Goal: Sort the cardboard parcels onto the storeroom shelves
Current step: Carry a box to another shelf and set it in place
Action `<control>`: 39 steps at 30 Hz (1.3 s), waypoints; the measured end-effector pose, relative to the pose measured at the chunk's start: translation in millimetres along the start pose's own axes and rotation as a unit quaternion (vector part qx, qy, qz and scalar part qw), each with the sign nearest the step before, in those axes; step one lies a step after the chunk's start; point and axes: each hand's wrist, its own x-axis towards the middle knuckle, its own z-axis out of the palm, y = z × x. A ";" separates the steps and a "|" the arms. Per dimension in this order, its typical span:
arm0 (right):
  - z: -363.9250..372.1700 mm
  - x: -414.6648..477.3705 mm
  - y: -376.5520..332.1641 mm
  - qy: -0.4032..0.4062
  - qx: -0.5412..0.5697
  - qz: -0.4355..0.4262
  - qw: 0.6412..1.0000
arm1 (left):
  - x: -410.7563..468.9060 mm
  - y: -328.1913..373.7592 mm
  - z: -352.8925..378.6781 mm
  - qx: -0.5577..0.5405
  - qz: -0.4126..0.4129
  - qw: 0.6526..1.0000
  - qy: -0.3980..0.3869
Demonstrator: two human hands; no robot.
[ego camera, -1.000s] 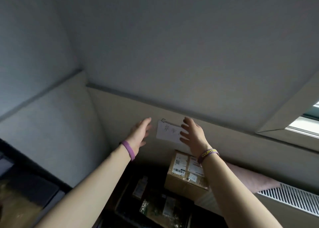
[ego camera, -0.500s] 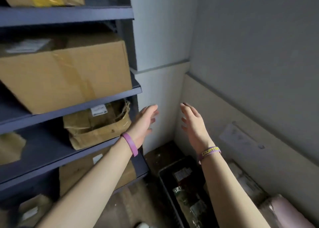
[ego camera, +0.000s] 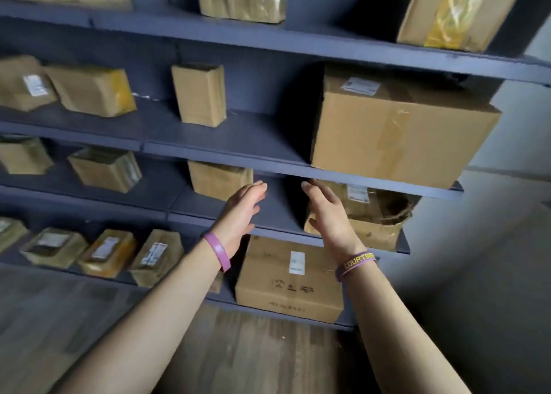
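You are facing matt dark-blue painted shelves (ego camera: 226,152) holding brown cardboard parcels (ego camera: 399,131) with glossy tape and paper labels, above a grained wooden floor (ego camera: 253,355).

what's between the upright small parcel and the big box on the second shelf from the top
Nothing: in the head view, only bare dark shelf board lies between the upright small parcel and the big box.

View now square on parcel-filled shelves (ego camera: 226,152).

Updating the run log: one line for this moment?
left hand: open, empty | right hand: open, empty | both before dark blue metal shelves | torn brown cardboard parcel behind right hand
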 end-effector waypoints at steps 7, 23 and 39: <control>212.5 7.5 -3.9 -0.083 -0.019 -0.006 0.996 | -14.3 14.5 -208.3 -0.026 0.007 0.993 0.114; 583.6 45.8 -15.5 -0.253 -0.003 -0.016 0.967 | -13.4 27.6 -569.2 -0.052 0.027 0.957 0.285; 970.6 154.5 -33.1 -0.439 -0.006 0.002 0.898 | 51.0 79.5 -886.9 -0.097 0.041 0.891 0.441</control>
